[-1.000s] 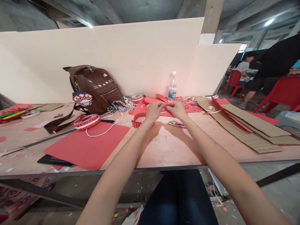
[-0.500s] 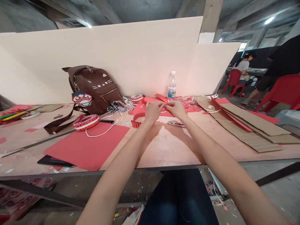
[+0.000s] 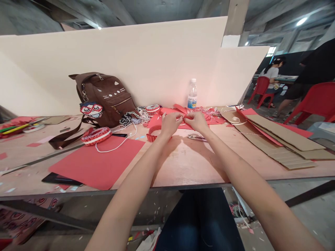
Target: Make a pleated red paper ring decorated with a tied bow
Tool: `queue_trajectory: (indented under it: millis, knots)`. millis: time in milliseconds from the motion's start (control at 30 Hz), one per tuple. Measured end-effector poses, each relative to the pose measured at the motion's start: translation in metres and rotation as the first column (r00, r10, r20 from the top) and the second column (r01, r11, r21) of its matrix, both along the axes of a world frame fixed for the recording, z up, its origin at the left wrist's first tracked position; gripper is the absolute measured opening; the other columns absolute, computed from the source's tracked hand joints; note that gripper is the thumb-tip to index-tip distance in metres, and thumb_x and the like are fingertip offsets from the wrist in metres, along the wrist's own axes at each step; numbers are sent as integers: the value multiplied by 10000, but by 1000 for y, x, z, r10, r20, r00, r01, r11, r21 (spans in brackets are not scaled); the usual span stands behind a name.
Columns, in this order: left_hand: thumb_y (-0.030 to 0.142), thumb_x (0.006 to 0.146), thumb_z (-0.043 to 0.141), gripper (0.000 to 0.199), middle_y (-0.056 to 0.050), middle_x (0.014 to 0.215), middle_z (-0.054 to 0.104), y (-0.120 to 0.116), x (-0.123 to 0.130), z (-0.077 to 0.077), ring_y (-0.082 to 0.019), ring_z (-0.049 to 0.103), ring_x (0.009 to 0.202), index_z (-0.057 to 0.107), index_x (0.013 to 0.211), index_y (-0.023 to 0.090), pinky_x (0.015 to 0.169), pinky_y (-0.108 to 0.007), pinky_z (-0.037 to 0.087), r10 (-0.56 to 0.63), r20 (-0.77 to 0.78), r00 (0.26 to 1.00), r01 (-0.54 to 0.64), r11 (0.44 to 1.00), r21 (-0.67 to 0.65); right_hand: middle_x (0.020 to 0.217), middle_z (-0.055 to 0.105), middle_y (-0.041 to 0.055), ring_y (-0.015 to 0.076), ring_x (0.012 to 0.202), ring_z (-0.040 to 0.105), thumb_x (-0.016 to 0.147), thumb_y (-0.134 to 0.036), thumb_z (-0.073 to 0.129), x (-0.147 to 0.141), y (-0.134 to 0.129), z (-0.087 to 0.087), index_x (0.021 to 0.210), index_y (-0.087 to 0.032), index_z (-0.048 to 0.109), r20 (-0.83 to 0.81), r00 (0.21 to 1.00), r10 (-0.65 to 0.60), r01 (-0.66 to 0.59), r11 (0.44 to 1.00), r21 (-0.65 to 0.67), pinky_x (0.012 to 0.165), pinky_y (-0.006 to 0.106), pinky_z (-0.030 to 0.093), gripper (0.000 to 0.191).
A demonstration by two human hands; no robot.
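My left hand (image 3: 170, 124) and my right hand (image 3: 196, 122) meet above the middle of the wooden table (image 3: 183, 164), their fingertips pinching a small fold of red paper (image 3: 183, 119). Beneath them lie loose red paper sheets (image 3: 167, 122). A pleated red paper strip (image 3: 153, 136) curves just left of my left hand. A small pair of scissors (image 3: 196, 138) rests near my right hand. Red-and-white twine (image 3: 206, 111) lies beyond it.
A brown cat-faced backpack (image 3: 104, 99) and a water bottle (image 3: 192, 94) stand against the white partition (image 3: 146, 59). A red card sheet (image 3: 96, 164), a pleated paper ring (image 3: 96, 136) and corrugated cardboard strips (image 3: 277, 137) lie on the table. People and red chairs (image 3: 311, 101) are at right.
My hands stay in nearly the same place, with small finger movements on the red paper. The view has shifted very slightly, and the person at the far right has moved.
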State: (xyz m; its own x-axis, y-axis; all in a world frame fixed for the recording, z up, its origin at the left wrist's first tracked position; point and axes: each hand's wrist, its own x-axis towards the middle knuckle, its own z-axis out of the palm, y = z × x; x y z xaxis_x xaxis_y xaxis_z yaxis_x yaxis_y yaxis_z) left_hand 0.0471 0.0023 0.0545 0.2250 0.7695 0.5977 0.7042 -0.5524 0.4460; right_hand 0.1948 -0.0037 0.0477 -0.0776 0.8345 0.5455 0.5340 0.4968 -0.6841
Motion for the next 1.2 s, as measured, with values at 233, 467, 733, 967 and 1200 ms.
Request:
queue_trajectory:
  millis: [233,467,733,967,1200]
  knots:
    - [245,835,491,148,-35,786,690,12,-12,-7,-177,621,740,611,770,188,747,-298,462,116,242,963,-109,993,-40,520,358,-46,108,549,341,663,-282,507,0,5,-1,503,-193,451,-49,998,-25,24,999,-25,539,256,249,191]
    - [219,830,423,141,-46,770,665,33,-40,-17,-152,651,651,550,791,173,649,-268,492,301,524,797,-252,954,-165,502,321,-52,108,548,334,683,-333,546,5,6,0,503,-195,429,-139,990,-20,13,999,-48,538,258,244,255]
    - [249,723,658,193,5,682,648,29,-38,-19,-159,637,628,537,863,192,670,-289,495,293,581,759,-181,953,-244,517,347,-50,109,557,339,682,-379,574,6,9,-2,512,-190,464,-142,989,-39,31,998,-59,545,263,242,277]
    - [349,842,549,203,-15,674,663,20,-17,-13,-162,647,657,618,929,180,653,-289,516,9,596,803,231,917,-325,590,497,-47,98,568,438,703,-400,654,0,5,-2,681,-171,580,-471,854,222,-326,933,-150,593,254,367,242]
    - [465,862,535,324,-78,1112,687,10,1,-12,-195,647,1020,668,1035,225,833,-321,512,-250,686,684,562,780,-275,670,605,-48,89,627,579,674,-262,785,-3,-8,10,772,-211,597,-901,358,244,-743,659,-116,714,247,506,218]
